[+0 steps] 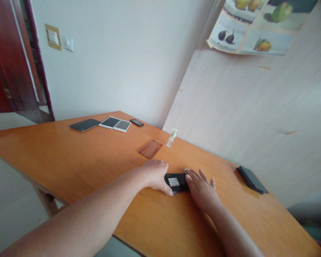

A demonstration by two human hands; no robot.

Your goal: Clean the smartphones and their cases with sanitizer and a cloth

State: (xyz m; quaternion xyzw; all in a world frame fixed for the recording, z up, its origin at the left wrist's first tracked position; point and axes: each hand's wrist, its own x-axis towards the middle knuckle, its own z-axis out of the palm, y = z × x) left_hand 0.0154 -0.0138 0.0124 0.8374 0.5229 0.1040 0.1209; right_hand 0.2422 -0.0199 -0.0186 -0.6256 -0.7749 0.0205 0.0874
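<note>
A black phone (pixel 179 185) with a white label (pixel 173 182) on its upper face lies flat on the wooden table. My left hand (pixel 156 176) grips the phone's left end, thumb at the near edge and fingers curled at the far side. Over the right end rests my right hand (pixel 202 187), its fingers stretched out and somewhat apart, covering that end. A small pale edge (pixel 186 170) shows by its fingertips; what it belongs to is hidden. Beyond my hands lies a see-through brown phone case (pixel 151 149), with a clear pump bottle (pixel 171 138) standing close to it.
On the orange-brown table (pixel 69 157), a dark tablet (pixel 85 124), two white-framed devices (pixel 110 122) side by side and a small dark phone (pixel 136 122) lie at the far left. A black folding case (pixel 252 179) is at right. Walls border the table's far side.
</note>
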